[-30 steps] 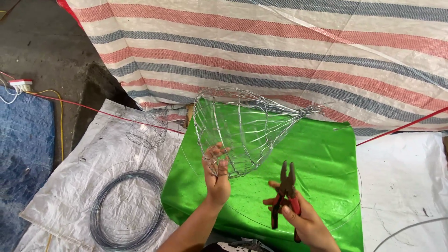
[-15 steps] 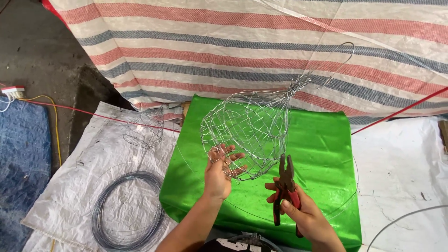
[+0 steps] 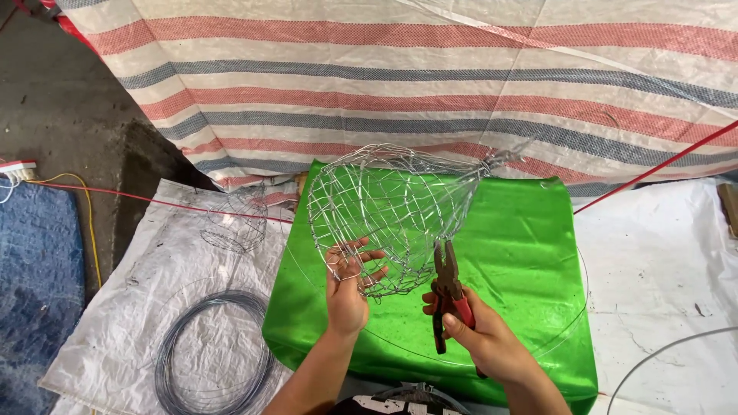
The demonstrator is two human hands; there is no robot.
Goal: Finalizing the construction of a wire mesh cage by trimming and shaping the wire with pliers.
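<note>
Left hand (image 3: pixel 346 296) first: its fingers (image 3: pixel 355 252) are curled narrow around the open rim of a wire basket (image 3: pixel 388 211), pinching the mesh and holding it up off the green sheet (image 3: pixel 530 253). The right hand (image 3: pixel 484 338) is wrapped tight round the red handles of a pair of pliers (image 3: pixel 447 296), nose pointing up and away, tip sitting just beside the basket's near rim, a touch to the right of the left fingers. Whether the plier nose is actually biting a wire, I cannot tell from here.

Now the basket itself: it runs from the rim at the near left up to a twisted, gathered point at the far right, so its long axis lies slanted away from the person. The left hand is the one on it; the pliers hand is close alongside, just below the rim.

Further out, a second small wire basket (image 3: pixel 234 219) rests on the white sack cloth (image 3: pixel 146 307) to the left, a coil of dark wire (image 3: pixel 211 353) lies nearer, and a striped tarp (image 3: pixel 430 84) hangs across the far side. A red cord (image 3: pixel 653 165) crosses at the right.
</note>
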